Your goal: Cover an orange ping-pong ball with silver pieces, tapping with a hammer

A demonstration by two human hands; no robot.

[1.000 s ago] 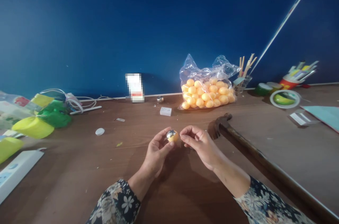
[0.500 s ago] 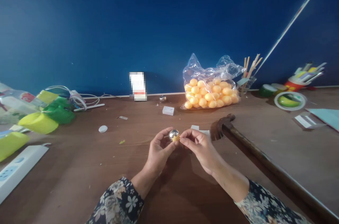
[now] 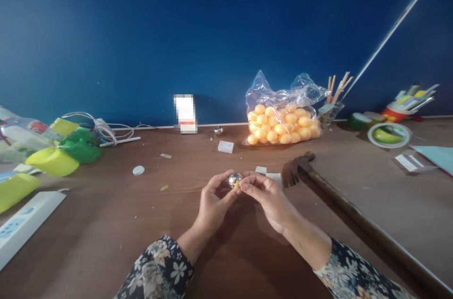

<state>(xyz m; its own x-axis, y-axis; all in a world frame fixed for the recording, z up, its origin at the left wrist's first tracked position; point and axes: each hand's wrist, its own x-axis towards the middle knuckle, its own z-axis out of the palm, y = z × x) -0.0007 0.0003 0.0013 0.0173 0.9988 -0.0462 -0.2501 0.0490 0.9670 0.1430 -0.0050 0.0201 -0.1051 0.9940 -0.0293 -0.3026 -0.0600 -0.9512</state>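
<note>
Between the thumb and fingers of my left hand (image 3: 216, 197) is a small ball (image 3: 234, 179) with a shiny silver surface. A yellow-orange patch shows bare on its lower side. My right hand (image 3: 269, 197) is closed in a pinch at the ball's right side, its fingertips against that patch. Whatever lies between those fingertips is too small to make out. Partly behind my right hand lie small white pieces (image 3: 274, 178). Farther back on the brown table (image 3: 170, 214) stands a second silver ball (image 3: 218, 130), near a small white box (image 3: 225, 146).
A clear bag of yellow-orange balls (image 3: 283, 124) stands by the blue wall. To the right lies a hammer (image 3: 332, 195), with a roll of tape (image 3: 389, 135) and a pen cup (image 3: 399, 112) beyond. On the left are a power strip (image 3: 28, 219) and a white cap (image 3: 138, 170).
My right fingertips have come in against the ball, which is turned slightly in my left hand. The whole view has shifted a little.
</note>
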